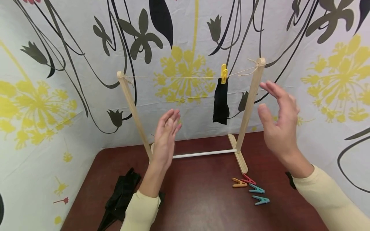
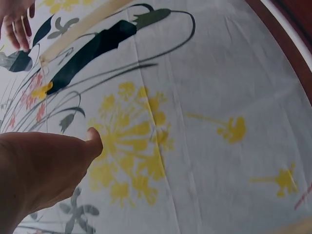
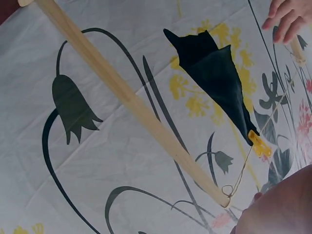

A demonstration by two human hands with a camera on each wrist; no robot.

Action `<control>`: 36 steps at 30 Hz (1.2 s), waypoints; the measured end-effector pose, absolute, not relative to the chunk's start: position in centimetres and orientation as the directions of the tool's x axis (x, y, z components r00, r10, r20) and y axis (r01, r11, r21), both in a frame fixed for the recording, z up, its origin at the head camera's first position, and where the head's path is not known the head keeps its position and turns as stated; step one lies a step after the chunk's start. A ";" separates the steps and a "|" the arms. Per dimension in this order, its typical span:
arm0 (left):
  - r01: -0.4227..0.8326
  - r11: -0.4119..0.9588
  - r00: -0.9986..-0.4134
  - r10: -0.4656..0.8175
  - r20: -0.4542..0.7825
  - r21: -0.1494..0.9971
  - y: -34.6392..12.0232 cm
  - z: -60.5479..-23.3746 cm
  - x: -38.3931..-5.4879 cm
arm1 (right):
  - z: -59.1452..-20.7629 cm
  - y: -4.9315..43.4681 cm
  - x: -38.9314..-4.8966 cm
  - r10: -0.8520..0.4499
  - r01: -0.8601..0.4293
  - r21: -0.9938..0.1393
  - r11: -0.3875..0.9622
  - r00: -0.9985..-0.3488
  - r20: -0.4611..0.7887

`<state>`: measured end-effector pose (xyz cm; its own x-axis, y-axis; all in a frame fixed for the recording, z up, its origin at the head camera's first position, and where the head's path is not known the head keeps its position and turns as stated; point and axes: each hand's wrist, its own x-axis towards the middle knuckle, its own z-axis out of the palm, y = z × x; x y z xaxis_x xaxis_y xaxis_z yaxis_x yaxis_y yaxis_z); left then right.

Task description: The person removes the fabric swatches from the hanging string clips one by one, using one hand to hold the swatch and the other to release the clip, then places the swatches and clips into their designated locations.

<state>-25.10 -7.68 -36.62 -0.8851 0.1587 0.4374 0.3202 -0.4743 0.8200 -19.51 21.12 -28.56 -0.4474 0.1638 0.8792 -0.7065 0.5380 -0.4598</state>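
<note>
A black piece of cloth hangs from a thin string, held by a yellow clothespin near the right post. The string runs between two wooden posts of a small drying rack. My left hand is raised in front of the rack, inside the left post, fingers extended and holding nothing. My right hand is up beside the right post, thumb and fingers apart with nothing between them. Across the right wrist view, the cloth dangles from the clothespin, apart from both hands.
More black cloth lies heaped at the table's left, partly behind the left forearm. On the right lie an orange clothespin, a red clothespin and two blue ones. A white rod joins the rack's feet; patterned fabric hangs behind.
</note>
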 end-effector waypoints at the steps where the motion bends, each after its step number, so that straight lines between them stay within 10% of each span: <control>1: 0.296 -0.497 -0.892 0.162 0.422 0.816 -7.2 -36.6 -25.4 | -28.4 21.0 -19.7 0.166 -0.700 -0.461 0.545 -0.449 0.878; 8: 0.128 -0.593 -0.933 0.200 0.300 0.795 -3.4 -37.5 -26.8 | -28.7 20.8 -21.1 0.184 -0.639 -0.483 0.599 -0.476 0.860; 36: 0.024 -0.280 -0.942 0.315 0.115 0.960 4.0 -35.4 -31.6 | -24.8 20.0 -27.2 -0.026 -0.573 -0.329 0.751 -0.523 0.852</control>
